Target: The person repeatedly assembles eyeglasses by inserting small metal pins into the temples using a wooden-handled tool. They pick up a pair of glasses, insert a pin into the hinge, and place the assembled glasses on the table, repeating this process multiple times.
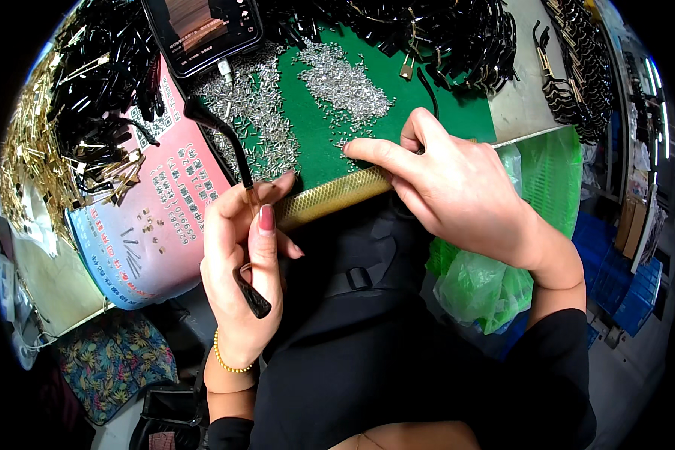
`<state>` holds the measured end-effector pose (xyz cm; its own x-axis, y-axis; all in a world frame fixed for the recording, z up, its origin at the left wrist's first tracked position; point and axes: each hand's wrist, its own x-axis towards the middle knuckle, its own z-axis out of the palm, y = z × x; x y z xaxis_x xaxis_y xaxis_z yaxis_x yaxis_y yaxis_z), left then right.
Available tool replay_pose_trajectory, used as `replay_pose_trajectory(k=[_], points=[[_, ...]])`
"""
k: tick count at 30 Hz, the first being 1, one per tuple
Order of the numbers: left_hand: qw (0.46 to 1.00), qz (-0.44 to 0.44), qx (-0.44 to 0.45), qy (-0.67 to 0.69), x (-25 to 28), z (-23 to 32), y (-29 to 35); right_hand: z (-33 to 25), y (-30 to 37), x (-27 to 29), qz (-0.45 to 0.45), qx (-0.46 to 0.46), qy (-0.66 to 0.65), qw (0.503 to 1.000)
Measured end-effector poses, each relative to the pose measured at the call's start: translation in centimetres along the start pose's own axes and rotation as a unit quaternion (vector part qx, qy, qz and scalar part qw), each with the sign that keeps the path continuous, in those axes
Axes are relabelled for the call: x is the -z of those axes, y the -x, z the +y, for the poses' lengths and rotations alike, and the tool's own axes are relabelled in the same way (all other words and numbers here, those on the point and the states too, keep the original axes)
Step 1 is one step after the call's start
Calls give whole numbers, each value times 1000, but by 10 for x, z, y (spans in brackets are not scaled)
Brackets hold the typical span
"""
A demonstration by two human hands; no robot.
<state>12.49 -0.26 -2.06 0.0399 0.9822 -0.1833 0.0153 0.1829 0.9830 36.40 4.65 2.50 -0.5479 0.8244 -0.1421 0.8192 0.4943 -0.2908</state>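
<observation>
My left hand (240,255) is closed around a pair of slim black eyeglass temples: one dark curved temple tip (221,124) rises above the fingers, and another tip (253,296) sticks out below the thumb. Whether they are joined is hidden by the fingers. My right hand (457,180) is over the table edge, its index finger stretched to a heap of tiny silver metal pieces (345,86). The other fingers of that hand are bent and partly hidden. A gold, mesh-patterned rounded edge strip (337,196) runs between the two hands.
More silver pieces (255,127) lie on the green mat (427,116). A phone (202,34) with a white cable sits at the back. Black temples are heaped at left (97,82) and back right (457,37), beside gold parts (30,150). A green plastic bag (551,180) hangs at right.
</observation>
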Motion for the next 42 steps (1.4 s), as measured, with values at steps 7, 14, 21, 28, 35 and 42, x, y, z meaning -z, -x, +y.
replay_pose_trajectory(k=[7, 14, 21, 28, 35, 42], points=[[999, -5, 17, -28, 5, -1, 0, -1, -12, 9, -86, -13, -19, 996], [998, 1, -7, -58, 7, -7, 0, -36, -39, 40, -325, -212, -569, 725], [993, 6, -34, -111, 4, -6, 1, -39, -41, 34, -290, -217, -617, 699], [897, 54, -298, -321, 4, -28, -2, -34, -34, 34, -302, -246, -689, 611], [986, 47, -80, -142, 19, 0, -2, -31, 9, -1, 4, 1, -223, 975], [967, 230, -71, -82, 105, -11, -70, 63, 18, 46, 313, -273, -117, 902]])
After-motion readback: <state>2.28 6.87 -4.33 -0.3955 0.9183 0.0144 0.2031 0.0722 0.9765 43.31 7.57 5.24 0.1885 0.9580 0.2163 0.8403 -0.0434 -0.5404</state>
